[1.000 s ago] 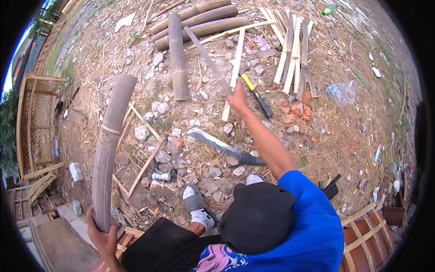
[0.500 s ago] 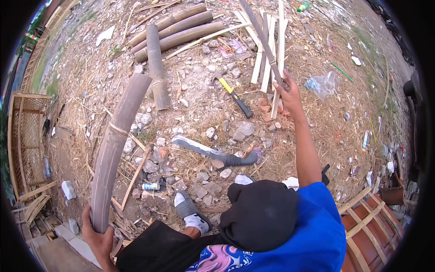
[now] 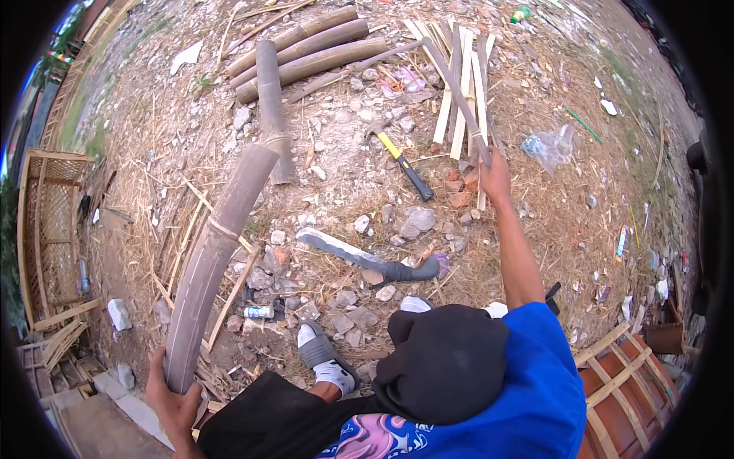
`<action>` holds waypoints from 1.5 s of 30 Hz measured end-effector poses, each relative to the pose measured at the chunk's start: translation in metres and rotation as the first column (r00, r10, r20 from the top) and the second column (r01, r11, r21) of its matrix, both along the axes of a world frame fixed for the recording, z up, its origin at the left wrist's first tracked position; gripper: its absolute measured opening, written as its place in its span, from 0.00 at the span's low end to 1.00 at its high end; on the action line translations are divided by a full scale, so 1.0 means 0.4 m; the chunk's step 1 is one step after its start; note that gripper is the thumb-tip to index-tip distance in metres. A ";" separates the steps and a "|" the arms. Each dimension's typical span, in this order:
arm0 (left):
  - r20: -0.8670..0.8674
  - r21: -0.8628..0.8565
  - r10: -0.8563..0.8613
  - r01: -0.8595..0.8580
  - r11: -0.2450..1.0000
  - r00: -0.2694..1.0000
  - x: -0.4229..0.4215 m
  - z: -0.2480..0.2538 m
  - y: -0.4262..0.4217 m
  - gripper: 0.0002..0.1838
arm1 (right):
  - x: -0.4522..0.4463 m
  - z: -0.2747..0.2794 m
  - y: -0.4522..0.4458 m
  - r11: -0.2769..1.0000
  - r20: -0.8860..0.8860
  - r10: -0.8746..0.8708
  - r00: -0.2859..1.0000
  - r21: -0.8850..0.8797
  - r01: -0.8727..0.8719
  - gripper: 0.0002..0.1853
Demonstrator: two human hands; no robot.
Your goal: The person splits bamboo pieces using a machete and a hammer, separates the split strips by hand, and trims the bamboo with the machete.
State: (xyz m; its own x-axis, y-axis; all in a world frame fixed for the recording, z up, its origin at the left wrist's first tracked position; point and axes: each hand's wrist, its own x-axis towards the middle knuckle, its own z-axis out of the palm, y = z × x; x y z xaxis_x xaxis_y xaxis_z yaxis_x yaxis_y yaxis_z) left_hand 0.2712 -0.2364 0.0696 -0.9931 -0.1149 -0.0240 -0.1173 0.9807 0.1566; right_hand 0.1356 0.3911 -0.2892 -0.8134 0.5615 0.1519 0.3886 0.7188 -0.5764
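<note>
The left hand (image 3: 176, 402) is clamped on the lower end of a bamboo piece (image 3: 208, 264), which slants forward and rightward from it. The right arm reaches well ahead; the right hand (image 3: 495, 174) is clenched round the near end of a dark strip (image 3: 459, 90), which runs forward and leftward from that hand across loose strips (image 3: 443, 121). The bamboo piece's far cut edge overlaps a round bamboo length (image 3: 270, 96) in view (contact cannot be determined). Room between the hands: stony, grassy ground, holding a machete (image 3: 344, 250) nearer the body than the right hand and a hammer (image 3: 401, 160) just left of that hand. A plastic bag (image 3: 552, 147) lies to the right hand's right. Split bamboo (image 3: 317, 65) lies beyond both hands, forward and left of the right one.
</note>
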 end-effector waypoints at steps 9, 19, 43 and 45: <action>0.027 0.002 -0.028 0.028 1.000 0.999 -0.020 -0.013 0.011 0.40 | 0.035 0.006 -0.012 0.992 -0.136 -0.122 0.983 -0.027 0.120 0.27; 0.280 0.526 0.047 -0.195 0.828 0.959 -0.112 -0.089 0.005 0.35 | 0.284 0.054 -0.480 0.759 0.217 0.650 0.728 -0.226 -0.610 0.30; -0.220 0.946 -0.216 0.262 0.191 0.951 -0.522 -0.273 0.356 0.20 | 0.393 0.115 -0.482 0.762 0.569 0.604 0.558 -0.205 -0.615 0.27; -0.219 0.956 -0.202 0.252 0.152 0.955 -0.546 -0.265 0.376 0.21 | 0.381 0.180 -0.446 0.734 0.539 0.672 0.507 -0.393 -0.555 0.30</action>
